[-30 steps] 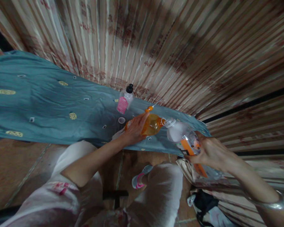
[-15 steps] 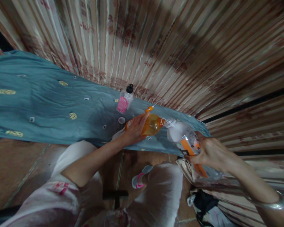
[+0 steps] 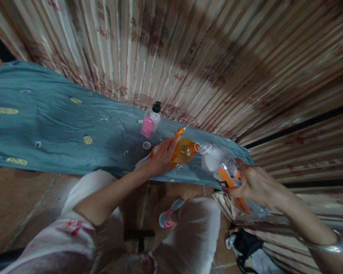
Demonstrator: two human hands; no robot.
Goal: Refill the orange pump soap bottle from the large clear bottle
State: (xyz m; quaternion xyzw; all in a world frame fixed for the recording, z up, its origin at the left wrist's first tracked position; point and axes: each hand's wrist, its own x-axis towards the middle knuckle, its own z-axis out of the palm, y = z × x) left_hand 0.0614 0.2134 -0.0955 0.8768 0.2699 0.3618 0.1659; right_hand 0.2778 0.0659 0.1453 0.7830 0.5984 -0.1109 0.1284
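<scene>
My left hand (image 3: 162, 157) is wrapped round an orange bottle (image 3: 184, 150) tilted on its side, its neck pointing right. My right hand (image 3: 253, 184) grips a clear bottle with an orange label (image 3: 221, 165), tipped toward the left. The two bottle mouths meet at about the middle, over the blue-green cloth (image 3: 60, 125). A small white cap (image 3: 146, 145) lies on the cloth just left of my left hand.
A small clear bottle with a pink label and black cap (image 3: 151, 120) stands on the cloth behind. Striped curtains (image 3: 188, 57) hang beyond. An orange-tipped thin tool (image 3: 180, 131) lies by the bottles. My knees and a foot in a sandal (image 3: 168, 217) are below, over a brown floor.
</scene>
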